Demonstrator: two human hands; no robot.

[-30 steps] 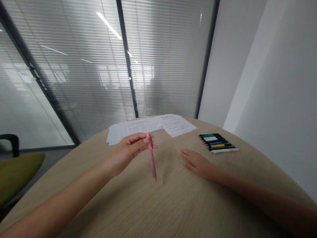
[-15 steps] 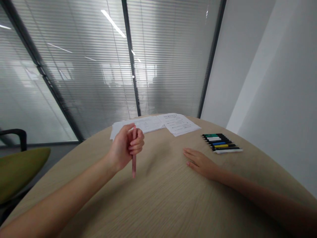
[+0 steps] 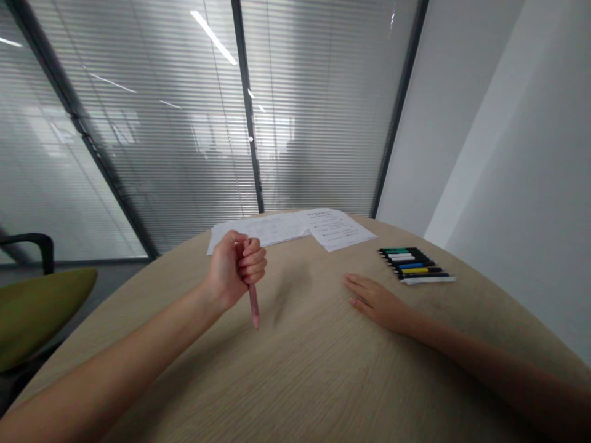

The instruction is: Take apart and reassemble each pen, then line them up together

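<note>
Raised over the table, my left hand (image 3: 237, 266) is closed in a fist around a pink pen (image 3: 253, 307). The pen's lower end sticks out below the fist and points down, slightly to the right; its upper part is mostly hidden by the fingers. My right hand (image 3: 376, 301) lies flat on the wooden table (image 3: 314, 375), fingers stretched out and holding nothing. Beyond it, to the right, several pens (image 3: 413, 266) with black, green, white, blue and yellow parts lie side by side in a row.
Printed paper sheets (image 3: 339, 231) lie at the table's far edge, with more sheets (image 3: 281, 227) to their left. A green chair (image 3: 46, 307) with a black armrest stands at the left. Glass panels with blinds rise behind the table, and a white wall is at the right.
My left hand has gone from pinching the pink pen near its top to a fist around it, shifting left. My right hand stays flat on the table. The view has turned slightly.
</note>
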